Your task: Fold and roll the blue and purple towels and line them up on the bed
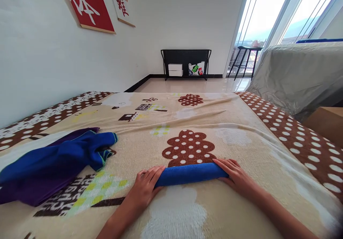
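A blue cloth rolled into a tube (191,174) lies crosswise on the patterned blanket (230,203) in front of me. My left hand (148,182) is closed around its left end, fingers over the top and thumb below. Around the right end, my right hand (233,173) grips in the same way, with the thumb mostly under the roll. To the left, a crumpled heap of blue cloth (69,149) with green stitched edges lies apart from my hands. Dark purple cloth (37,189) shows under and behind that heap.
Beyond the bed stands a black metal rack (186,57) with white boxes (175,69). At right are a sheet-covered bulky item (300,71), a cardboard box (325,123) and a black stool (248,49) by the window. Scrolls (89,6) hang on the left wall.
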`<state>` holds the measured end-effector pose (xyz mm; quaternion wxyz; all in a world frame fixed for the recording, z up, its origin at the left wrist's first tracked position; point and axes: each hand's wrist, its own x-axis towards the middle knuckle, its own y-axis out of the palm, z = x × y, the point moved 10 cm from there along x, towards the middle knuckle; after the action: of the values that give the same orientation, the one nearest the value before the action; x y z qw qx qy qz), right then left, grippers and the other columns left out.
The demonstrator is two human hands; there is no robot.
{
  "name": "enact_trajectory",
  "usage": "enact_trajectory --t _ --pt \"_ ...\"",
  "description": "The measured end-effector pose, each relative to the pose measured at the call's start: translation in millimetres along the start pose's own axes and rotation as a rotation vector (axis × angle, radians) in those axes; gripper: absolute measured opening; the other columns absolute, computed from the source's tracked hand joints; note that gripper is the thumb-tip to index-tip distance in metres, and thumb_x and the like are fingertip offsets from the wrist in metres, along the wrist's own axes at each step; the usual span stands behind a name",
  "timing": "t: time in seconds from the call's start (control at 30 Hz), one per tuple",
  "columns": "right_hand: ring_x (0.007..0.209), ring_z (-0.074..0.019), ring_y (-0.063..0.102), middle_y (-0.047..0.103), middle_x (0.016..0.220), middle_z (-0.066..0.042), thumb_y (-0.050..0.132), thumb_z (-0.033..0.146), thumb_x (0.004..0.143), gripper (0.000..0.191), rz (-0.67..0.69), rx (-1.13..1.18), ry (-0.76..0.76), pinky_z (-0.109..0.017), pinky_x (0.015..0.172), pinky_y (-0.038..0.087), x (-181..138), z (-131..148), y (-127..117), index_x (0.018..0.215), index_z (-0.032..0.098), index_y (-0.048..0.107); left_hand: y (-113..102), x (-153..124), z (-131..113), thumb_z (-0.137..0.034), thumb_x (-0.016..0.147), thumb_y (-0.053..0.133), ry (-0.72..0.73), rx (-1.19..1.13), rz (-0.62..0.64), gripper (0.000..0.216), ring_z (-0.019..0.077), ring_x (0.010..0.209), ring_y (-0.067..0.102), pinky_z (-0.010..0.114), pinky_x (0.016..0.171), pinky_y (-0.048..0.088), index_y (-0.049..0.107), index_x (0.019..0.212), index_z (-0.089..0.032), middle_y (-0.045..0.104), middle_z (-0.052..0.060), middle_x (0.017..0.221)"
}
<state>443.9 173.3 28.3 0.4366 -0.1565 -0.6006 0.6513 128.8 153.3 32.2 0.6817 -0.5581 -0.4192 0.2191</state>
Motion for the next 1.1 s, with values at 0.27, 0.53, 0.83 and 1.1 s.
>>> enact_trajectory --t 0.27,0.53,0.83,1.1 --pt "0.120 -0.0210 0.059 0.062 0.133 -0.006 0.058 0.044 0.095 0.054 -0.023 -0.014 0.051 -0.042 0.103 0.044 0 -8 -3 0.146 0.034 0.046 -6 3 6 -0.033 0.100 0.047 -0.089 -0.200 0.130 0.047 0.0216 0.126 0.055 0.039 0.103 0.041 0.043 0.146 -0.030 0.059 0.007 0.140" --pt "0.105 -0.0216 0.065 0.068 0.117 -0.006 0.062 0.047 0.091 0.043 0.022 0.155 0.102 -0.038 0.092 0.053 3 -1 -23 0.132 0.033 0.061 -9 3 10 -0.030 0.098 0.050 -0.106 -0.284 0.125 0.050 0.0240 0.126 0.056 0.044 0.103 0.042 0.041 0.147 -0.031 0.060 0.009 0.139" --pt "0.093 -0.0190 0.066 0.069 0.104 -0.005 0.060 0.058 0.088 0.041 -0.138 0.168 0.039 -0.032 0.082 0.055 40 71 -180 0.116 0.029 0.066 -29 14 -51 -0.025 0.089 0.061 -0.118 -0.468 0.157 0.050 0.0255 0.118 0.061 0.046 0.104 0.041 0.050 0.138 -0.026 0.064 0.011 0.133" --pt "0.060 -0.0069 0.053 0.060 0.071 0.005 0.063 0.056 0.085 0.032 -0.289 0.051 -0.311 -0.020 0.060 0.044 85 200 -267 0.095 0.026 0.065 -5 20 -148 -0.034 0.095 0.046 -0.070 -0.986 0.207 0.026 0.0157 0.086 0.062 0.035 0.103 0.042 0.064 0.114 -0.029 0.072 -0.002 0.096"
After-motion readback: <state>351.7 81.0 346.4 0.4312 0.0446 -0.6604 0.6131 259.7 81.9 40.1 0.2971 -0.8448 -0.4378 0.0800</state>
